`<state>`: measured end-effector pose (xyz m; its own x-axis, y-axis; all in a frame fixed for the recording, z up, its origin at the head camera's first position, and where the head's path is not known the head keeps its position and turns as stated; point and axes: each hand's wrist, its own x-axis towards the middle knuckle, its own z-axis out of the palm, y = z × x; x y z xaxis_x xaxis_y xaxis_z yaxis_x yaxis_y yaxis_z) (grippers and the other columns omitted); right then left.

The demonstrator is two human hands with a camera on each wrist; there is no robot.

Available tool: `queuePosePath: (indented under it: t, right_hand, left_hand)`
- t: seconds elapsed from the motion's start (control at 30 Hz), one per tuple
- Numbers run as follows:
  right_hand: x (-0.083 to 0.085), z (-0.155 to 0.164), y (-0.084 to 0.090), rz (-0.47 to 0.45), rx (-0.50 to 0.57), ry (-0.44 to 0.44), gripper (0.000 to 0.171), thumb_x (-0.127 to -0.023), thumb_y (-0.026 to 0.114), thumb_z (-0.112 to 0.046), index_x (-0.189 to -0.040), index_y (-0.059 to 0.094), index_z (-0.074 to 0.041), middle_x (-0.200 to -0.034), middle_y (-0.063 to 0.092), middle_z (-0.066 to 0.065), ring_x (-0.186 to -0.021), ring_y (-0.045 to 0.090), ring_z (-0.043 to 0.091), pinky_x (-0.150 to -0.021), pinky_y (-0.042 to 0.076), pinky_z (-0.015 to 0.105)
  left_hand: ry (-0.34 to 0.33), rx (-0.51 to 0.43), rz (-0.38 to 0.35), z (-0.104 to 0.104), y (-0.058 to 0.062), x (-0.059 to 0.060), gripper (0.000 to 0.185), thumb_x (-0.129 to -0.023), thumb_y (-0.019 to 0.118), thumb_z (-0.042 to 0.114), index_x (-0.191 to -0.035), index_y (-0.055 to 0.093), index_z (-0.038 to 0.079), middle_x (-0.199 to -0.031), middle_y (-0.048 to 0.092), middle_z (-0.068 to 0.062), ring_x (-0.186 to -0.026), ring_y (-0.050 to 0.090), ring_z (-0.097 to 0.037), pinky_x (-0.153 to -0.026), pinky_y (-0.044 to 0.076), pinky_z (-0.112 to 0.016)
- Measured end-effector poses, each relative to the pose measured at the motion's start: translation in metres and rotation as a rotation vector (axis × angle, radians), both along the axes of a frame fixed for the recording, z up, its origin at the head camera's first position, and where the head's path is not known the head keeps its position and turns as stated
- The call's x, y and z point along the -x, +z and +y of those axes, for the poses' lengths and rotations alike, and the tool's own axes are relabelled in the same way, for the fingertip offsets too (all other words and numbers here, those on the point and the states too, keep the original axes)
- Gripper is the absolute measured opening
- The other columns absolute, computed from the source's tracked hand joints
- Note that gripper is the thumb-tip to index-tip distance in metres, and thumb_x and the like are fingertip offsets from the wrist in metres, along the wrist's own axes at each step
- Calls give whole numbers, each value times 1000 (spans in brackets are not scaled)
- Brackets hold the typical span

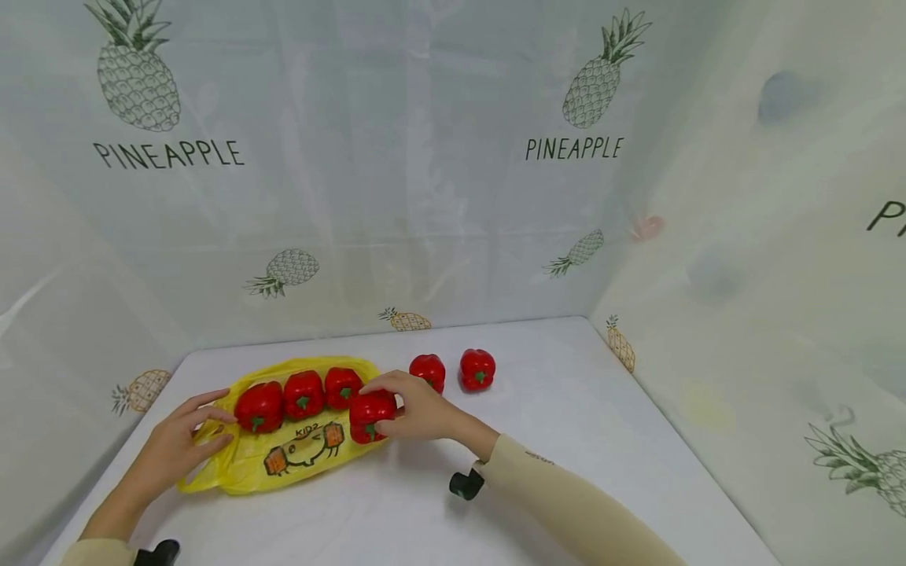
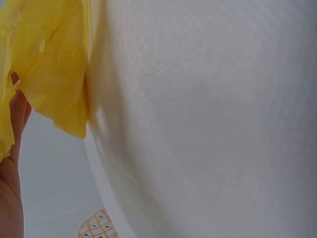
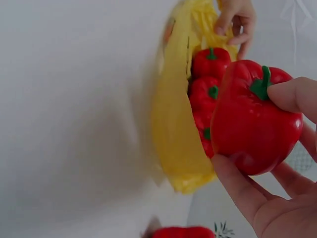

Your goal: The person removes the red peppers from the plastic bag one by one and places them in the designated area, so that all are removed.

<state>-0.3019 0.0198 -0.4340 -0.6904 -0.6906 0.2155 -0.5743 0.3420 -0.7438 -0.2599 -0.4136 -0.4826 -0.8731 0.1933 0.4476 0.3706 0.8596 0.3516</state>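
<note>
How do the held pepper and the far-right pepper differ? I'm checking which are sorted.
The held pepper is gripped by the right hand at the yellow bag; the far-right pepper stands alone on the table, untouched and clear of the bag. Both are red with green stems.

The word PINEAPPLE in dark letters on the curtain [image 1: 425, 157], under a drawn pineapple [image 1: 136, 75] far left of the bag, PINEAPPLE again under another pineapple [image 1: 602, 75] to the right, KIDS on the yellow bag [image 1: 300, 452] above a cartoon drawing
</note>
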Motion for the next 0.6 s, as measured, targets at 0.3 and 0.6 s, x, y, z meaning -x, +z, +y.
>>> queuePosePath:
  t: [0.3, 0.6]
  right_hand:
    - [3, 46, 20, 52, 25, -7, 52, -93, 80, -10, -140, 64, -24, -136, 62, -7, -124, 60, 12, -89, 62, 25]
    - [9, 86, 30, 94, 37, -91, 55, -93, 80, -5, -143, 62, -20, -142, 61, -1, -126, 62, 23, -86, 64, 32]
  left_hand:
    - [-5, -33, -42, 4, 0, 1, 30, -78, 92, 4, -100, 76, 17, -148, 56, -22, -129, 52, -54, -93, 48, -75]
    - [0, -15, -19, 2, 0, 0, 29, -79, 93, 7, -99, 77, 19, -147, 58, -18, -129, 55, -49, -104, 54, -47]
